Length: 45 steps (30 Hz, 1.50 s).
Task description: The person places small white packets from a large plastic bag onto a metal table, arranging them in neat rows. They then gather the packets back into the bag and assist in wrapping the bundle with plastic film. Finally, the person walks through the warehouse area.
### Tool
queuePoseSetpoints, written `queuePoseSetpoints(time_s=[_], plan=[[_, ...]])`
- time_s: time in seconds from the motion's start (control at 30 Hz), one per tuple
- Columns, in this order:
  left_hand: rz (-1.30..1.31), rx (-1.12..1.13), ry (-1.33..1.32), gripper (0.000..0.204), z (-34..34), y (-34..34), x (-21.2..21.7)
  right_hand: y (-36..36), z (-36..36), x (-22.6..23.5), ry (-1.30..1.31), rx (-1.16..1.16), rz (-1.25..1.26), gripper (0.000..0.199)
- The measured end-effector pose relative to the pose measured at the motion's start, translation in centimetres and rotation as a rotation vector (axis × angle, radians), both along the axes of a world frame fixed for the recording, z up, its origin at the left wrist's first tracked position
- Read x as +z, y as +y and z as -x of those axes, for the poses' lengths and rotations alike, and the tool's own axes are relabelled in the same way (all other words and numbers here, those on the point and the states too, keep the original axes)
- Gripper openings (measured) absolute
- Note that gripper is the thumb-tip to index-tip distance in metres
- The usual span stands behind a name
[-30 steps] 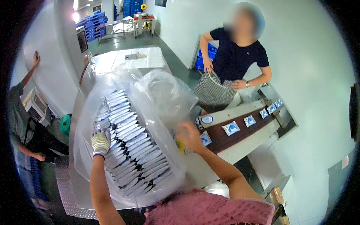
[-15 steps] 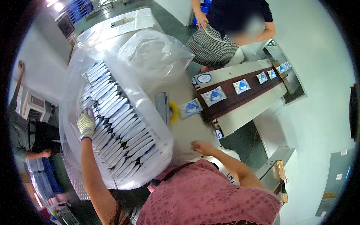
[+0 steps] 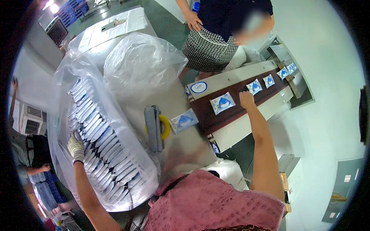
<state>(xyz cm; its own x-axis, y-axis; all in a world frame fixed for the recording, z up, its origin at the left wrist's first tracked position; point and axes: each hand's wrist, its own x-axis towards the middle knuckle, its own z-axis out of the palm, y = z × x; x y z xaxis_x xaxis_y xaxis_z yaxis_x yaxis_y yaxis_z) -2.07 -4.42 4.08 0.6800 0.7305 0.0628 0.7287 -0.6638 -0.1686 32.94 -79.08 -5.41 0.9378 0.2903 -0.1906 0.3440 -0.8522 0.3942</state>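
Observation:
My left hand [image 3: 76, 149], in a striped knit glove, rests against the left side of a row of packets [image 3: 102, 133] inside a clear plastic bag [image 3: 143, 156]. Its fingers lie along the packets, partly hidden from sight. My bare right hand [image 3: 247, 100] is stretched over a dark red conveyor belt [image 3: 208, 111], fingers curled in. Beside its fingertips lies a white and blue pillow packet [image 3: 254, 87]; nothing shows in the hand. Nearer me on the belt is another packet [image 3: 222, 103]. A further packet [image 3: 184, 121] sits on the table at the belt's end.
On the table stand a grey bundle [image 3: 153, 129] and a yellow tape roll [image 3: 165, 127]. A crumpled clear plastic bag [image 3: 140, 63] lies behind. A co-worker [image 3: 212, 46] stands beyond the belt, and another person [image 3: 25, 150] is at far left. More packets [image 3: 282, 73] lie farther up the belt.
My right hand has moved from near my body out over the belt. My left hand stays against the row. The packets have travelled along the belt toward the table; the view has shifted slightly.

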Motion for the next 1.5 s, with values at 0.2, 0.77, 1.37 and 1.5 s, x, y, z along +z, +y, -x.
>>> queuePoseSetpoints(time_s=[0.2, 0.77, 1.37, 1.5], plan=[[0.006, -0.067, -0.132, 0.042, 0.9, 1.2, -1.2, -2.2, -5.4, -2.5, -0.075, -0.058, 0.274, 0.03], [-0.038, -0.046, -0.085, 0.044, 0.3, -0.3, -0.1, 18.3, 0.1, 1.2, 0.931, 0.673, -0.599, 0.033], [0.054, -0.116, -0.156, 0.043, -0.6, -2.8, 2.8, 22.7, 26.2, -4.3, 0.51, 0.408, -0.412, 0.07], [0.245, -0.182, -0.176, 0.043, -0.2, -1.2, 4.1, 22.3, 22.0, -0.1, 0.747, -0.303, -1.108, 0.052]])
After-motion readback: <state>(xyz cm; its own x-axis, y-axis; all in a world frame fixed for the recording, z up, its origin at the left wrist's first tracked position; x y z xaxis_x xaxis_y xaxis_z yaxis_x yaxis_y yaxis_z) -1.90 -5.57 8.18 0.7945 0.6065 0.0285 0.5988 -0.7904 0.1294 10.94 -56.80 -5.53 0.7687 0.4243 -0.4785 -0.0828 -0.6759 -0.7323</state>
